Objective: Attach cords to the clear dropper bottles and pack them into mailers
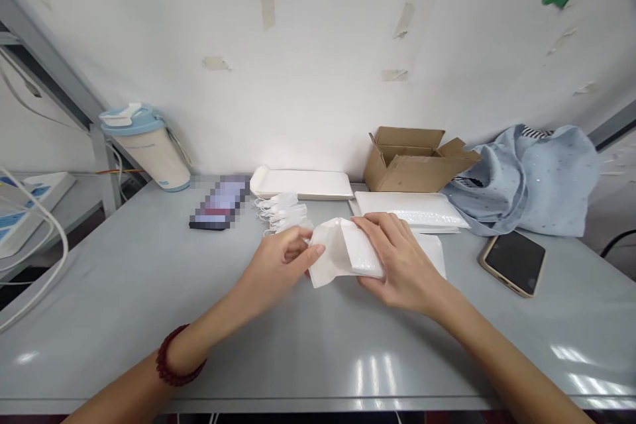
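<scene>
A white bubble mailer (365,253) is held up over the middle of the table, its flap side toward the left and its mouth partly spread. My right hand (397,258) grips the body, thumb below and fingers across the top. At the flap's left edge, my left hand (283,258) pinches the paper between thumb and curled fingers; a dark red beaded bracelet circles that wrist. Just behind my left hand lie several small white translucent pieces (285,211) with thin white loops. Whether anything is inside the mailer is hidden.
Behind are a stack of white mailers (412,209), a flat white packet (303,184) and an open cardboard box (417,169). A phone (514,262) and blue cloth bag (556,179) stand right; another phone (221,202), a tumbler (149,149) and a power strip (40,209) left.
</scene>
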`<state>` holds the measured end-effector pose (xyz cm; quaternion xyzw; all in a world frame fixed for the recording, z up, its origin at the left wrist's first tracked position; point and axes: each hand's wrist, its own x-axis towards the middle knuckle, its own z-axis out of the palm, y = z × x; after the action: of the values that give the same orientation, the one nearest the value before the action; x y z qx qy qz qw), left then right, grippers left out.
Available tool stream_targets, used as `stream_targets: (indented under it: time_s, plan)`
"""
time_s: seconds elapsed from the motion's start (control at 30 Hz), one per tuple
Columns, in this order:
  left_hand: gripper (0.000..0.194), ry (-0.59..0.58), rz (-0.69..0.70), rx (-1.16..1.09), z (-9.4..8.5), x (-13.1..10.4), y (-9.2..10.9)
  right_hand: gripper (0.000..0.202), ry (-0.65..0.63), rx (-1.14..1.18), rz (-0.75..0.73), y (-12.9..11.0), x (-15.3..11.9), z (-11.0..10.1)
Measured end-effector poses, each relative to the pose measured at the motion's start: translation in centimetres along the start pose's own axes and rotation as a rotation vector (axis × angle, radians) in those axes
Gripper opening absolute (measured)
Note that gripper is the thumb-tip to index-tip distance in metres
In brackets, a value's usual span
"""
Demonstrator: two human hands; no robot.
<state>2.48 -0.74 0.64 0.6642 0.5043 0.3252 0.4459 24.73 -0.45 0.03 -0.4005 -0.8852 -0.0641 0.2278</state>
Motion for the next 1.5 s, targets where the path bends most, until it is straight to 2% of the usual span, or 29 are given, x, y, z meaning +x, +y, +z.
stream_targets:
  time_s: [0.07,0.1,0.2,0.3,0.47,0.67,0.77,0.9,1.0,1.17,1.23,1.37,1.5]
  plan:
    - [0.033,-0.112,-0.080,-0.059,0.1,0.1,0.0,0.064,0.040,-0.117,-0.047,-0.4,-0.1,0.4]
    - [0.038,-0.131,-0.103,-0.088,0.1,0.1,0.0,0.064,0.070,-0.182,-0.068,-0.7,-0.1,0.7]
    - [0.040,-0.102,-0.142,-0.145,0.0,0.2,0.0,0.054,0.182,-0.335,-0.110,-1.8,-0.3,1.8]
    - [0.042,-0.045,-0.127,-0.115,0.0,0.2,0.1,0.039,0.238,-0.390,-0.150,-2.7,-0.6,2.6]
    - [0.046,-0.021,-0.057,-0.098,0.2,0.1,0.0,0.037,0.226,-0.352,-0.222,-3.1,-0.8,2.7]
    - [0.045,0.011,0.024,-0.068,0.5,0.0,-0.1,0.036,0.181,-0.328,-0.229,-3.2,-0.8,2.9]
    - [0.041,0.085,0.144,0.074,0.5,-0.1,-0.1,0.038,0.180,-0.311,-0.219,-2.9,-0.8,2.9]
    - [0.024,0.179,0.380,0.231,0.8,-0.4,-0.5,0.043,0.167,-0.256,-0.178,-2.5,-0.7,2.5]
    - [0.028,0.146,0.543,0.337,1.1,-0.5,-1.0,0.040,0.195,-0.190,-0.170,-2.4,-0.7,2.3]
    - [0.041,0.051,0.789,0.597,1.7,-0.3,-1.9,0.031,0.316,-0.131,-0.217,-2.1,-0.6,2.5]
    - [0.042,0.097,0.855,0.678,1.9,-0.1,-2.3,0.032,0.335,-0.111,-0.225,-2.1,-0.6,2.5]
    - [0.035,0.270,1.029,0.737,2.1,0.1,-3.0,0.036,0.314,-0.055,-0.222,-2.6,-0.6,2.1]
    - [0.031,0.296,1.164,0.751,1.6,-0.1,-3.0,0.040,0.332,0.037,-0.143,-3.0,-0.8,1.6]
